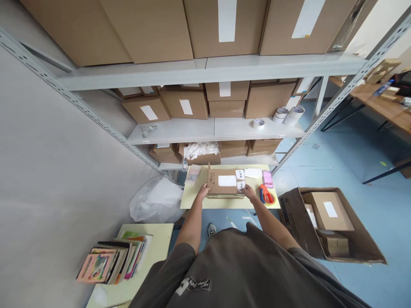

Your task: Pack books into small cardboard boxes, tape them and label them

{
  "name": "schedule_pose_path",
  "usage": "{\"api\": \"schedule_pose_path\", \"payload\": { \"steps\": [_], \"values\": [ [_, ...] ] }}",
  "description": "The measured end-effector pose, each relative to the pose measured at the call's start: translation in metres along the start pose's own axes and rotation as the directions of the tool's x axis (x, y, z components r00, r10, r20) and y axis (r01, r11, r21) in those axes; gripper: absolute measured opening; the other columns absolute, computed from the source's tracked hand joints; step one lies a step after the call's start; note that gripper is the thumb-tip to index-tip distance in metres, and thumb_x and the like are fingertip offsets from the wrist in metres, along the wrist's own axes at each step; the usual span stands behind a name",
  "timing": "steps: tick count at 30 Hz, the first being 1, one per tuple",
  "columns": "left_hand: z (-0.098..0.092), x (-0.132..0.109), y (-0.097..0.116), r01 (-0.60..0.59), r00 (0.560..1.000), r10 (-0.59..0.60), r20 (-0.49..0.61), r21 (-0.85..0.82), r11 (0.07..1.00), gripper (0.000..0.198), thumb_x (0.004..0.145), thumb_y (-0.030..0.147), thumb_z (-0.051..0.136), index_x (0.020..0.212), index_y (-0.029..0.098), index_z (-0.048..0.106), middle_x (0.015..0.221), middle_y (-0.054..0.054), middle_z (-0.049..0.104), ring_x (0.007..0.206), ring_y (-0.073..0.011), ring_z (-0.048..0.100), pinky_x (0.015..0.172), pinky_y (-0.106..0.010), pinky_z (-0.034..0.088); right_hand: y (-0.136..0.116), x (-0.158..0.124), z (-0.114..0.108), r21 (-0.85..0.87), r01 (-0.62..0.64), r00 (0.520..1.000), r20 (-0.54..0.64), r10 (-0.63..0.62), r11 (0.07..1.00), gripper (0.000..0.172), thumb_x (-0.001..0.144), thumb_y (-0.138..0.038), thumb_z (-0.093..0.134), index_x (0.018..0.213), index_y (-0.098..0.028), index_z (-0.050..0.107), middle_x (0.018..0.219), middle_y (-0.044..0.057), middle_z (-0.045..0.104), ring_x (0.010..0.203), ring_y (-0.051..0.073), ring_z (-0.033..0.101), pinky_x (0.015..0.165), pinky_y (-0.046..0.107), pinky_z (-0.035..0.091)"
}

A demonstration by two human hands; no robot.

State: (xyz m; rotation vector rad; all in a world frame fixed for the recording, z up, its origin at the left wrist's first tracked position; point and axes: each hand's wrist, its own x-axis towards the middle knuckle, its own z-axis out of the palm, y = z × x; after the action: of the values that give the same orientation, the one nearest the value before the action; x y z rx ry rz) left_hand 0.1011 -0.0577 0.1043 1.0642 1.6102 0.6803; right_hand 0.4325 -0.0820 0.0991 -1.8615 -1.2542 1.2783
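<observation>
A cardboard box (221, 190) with a white label, two smaller white slips and handwriting lies on the pale yellow table (192, 199). At its left end, my left hand (203, 191) is closed on the edge. My right hand (248, 191) grips the opposite end, near the small slips. A narrow flap sticks up at the box's far left corner. Right of the box are white paper slips (253, 173), a pink pad (267, 179) and an orange-and-blue tape dispenser (266, 194) with yellow tape. A flat, clear-looking packet (193, 173) is on the left.
Ahead stands a grey metal shelf (180, 131) with cardboard boxes and white tape rolls (258, 123). A large open carton (295, 231) holding boxes is on the floor at right. Left are a plastic bag (154, 201) and a side table (159, 239) with stacked books (112, 261).
</observation>
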Motion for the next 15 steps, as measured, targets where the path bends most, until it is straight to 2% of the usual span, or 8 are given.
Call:
{"api": "schedule_pose_path", "payload": {
  "steps": [2, 4, 6, 10, 12, 15],
  "values": [
    [0.002, 0.002, 0.001, -0.019, 1.000, 0.019, 0.013, -0.051, 0.999, 0.066, 0.089, 0.021, 0.067, 0.154, 0.016, 0.058, 0.148, -0.017, 0.069, 0.136, -0.0291, 0.067, 0.114, -0.043, 0.054, -0.001, 0.001, -0.005, 0.098, -0.018, 1.000, 0.005, 0.017, 0.995, 0.042, 0.083, -0.045, 0.068, 0.115, -0.018, 0.071, 0.107, 0.011, 0.080, 0.098, 0.028, 0.074, 0.089, 0.039, 0.060],
    [0.005, 0.000, -0.003, -0.101, 0.994, 0.099, -0.038, -0.063, 0.993, 0.072, 0.091, 0.018, 0.065, 0.161, 0.018, 0.051, 0.157, -0.016, 0.062, 0.145, -0.0280, 0.060, 0.118, -0.043, 0.051, 0.003, 0.001, -0.011, 0.214, 0.021, 1.000, -0.011, -0.019, 0.977, 0.048, 0.083, -0.047, 0.069, 0.122, -0.018, 0.069, 0.115, 0.013, 0.079, 0.106, 0.029, 0.073, 0.092, 0.040, 0.060],
    [0.008, -0.003, -0.011, -0.134, 0.987, 0.130, -0.094, -0.043, 0.990, 0.077, 0.091, 0.019, 0.066, 0.165, 0.022, 0.045, 0.166, -0.015, 0.053, 0.154, -0.0280, 0.051, 0.121, -0.041, 0.048, 0.011, 0.001, -0.017, 0.296, 0.074, 0.997, -0.015, -0.073, 0.952, 0.057, 0.081, -0.045, 0.071, 0.133, -0.021, 0.064, 0.128, 0.015, 0.076, 0.117, 0.030, 0.071, 0.097, 0.042, 0.060],
    [0.023, -0.008, -0.023, -0.055, 0.993, 0.051, -0.108, -0.033, 0.998, 0.086, 0.089, 0.019, 0.074, 0.168, 0.021, 0.039, 0.172, -0.019, 0.044, 0.162, -0.0296, 0.038, 0.125, -0.043, 0.043, 0.031, 0.000, -0.021, 0.301, 0.110, 0.993, 0.013, -0.120, 0.947, 0.072, 0.076, -0.034, 0.070, 0.147, -0.026, 0.056, 0.152, 0.016, 0.064, 0.140, 0.030, 0.061, 0.106, 0.046, 0.056],
    [0.032, -0.009, -0.025, -0.030, 0.996, 0.025, -0.082, -0.057, 0.998, 0.089, 0.088, 0.021, 0.077, 0.168, 0.020, 0.037, 0.171, -0.022, 0.044, 0.162, -0.0307, 0.038, 0.125, -0.044, 0.043, 0.038, 0.001, -0.019, 0.286, 0.092, 0.994, 0.030, -0.105, 0.954, 0.076, 0.074, -0.028, 0.067, 0.149, -0.026, 0.055, 0.153, 0.016, 0.063, 0.144, 0.030, 0.058, 0.108, 0.047, 0.055],
    [0.037, -0.012, -0.024, 0.011, 0.999, -0.014, -0.051, -0.042, 0.999, 0.089, 0.089, 0.027, 0.081, 0.167, 0.019, 0.039, 0.168, -0.024, 0.047, 0.157, -0.0333, 0.046, 0.122, -0.044, 0.046, 0.045, 0.003, -0.016, 0.222, 0.025, 0.999, 0.040, -0.035, 0.975, 0.080, 0.072, -0.022, 0.061, 0.151, -0.024, 0.053, 0.149, 0.017, 0.067, 0.141, 0.030, 0.061, 0.106, 0.048, 0.057]
  ]
}}
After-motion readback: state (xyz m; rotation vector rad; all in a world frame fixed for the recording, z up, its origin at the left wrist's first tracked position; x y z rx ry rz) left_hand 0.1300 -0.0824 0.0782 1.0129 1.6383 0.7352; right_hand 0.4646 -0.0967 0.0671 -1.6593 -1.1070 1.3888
